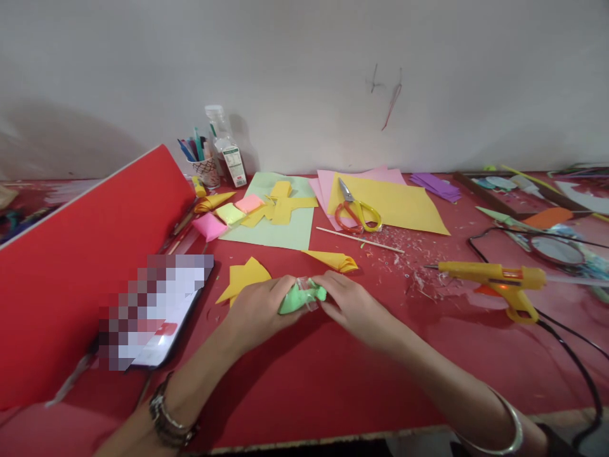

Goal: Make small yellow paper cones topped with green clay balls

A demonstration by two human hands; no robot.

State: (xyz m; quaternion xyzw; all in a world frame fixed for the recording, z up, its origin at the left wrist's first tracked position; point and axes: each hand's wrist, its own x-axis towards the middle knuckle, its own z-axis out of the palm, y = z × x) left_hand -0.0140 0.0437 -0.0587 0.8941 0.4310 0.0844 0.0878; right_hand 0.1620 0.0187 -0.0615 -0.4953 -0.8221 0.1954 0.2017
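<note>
Between my hands is a clear packet of green modelling clay [295, 298] above the front middle of the red table. My left hand [259, 308] is closed around the packet's left side. At its right end my right hand [354, 304] pinches, with a small lump of green clay [320, 293] at the fingertips. Whether that lump is separate from the packet's clay I cannot tell. Behind my right hand lies a rolled yellow paper cone [333, 260]. Folded yellow paper [245, 279] sits behind my left hand, partly covered by it.
A yellow hot glue gun [495, 279] with a lit orange light lies right, its black cable trailing. Scissors [356, 206] rest on yellow paper [409, 203]. Pink and yellow clay packets [209, 226] lie back left. A phone [166, 317] leans near a red board [95, 254].
</note>
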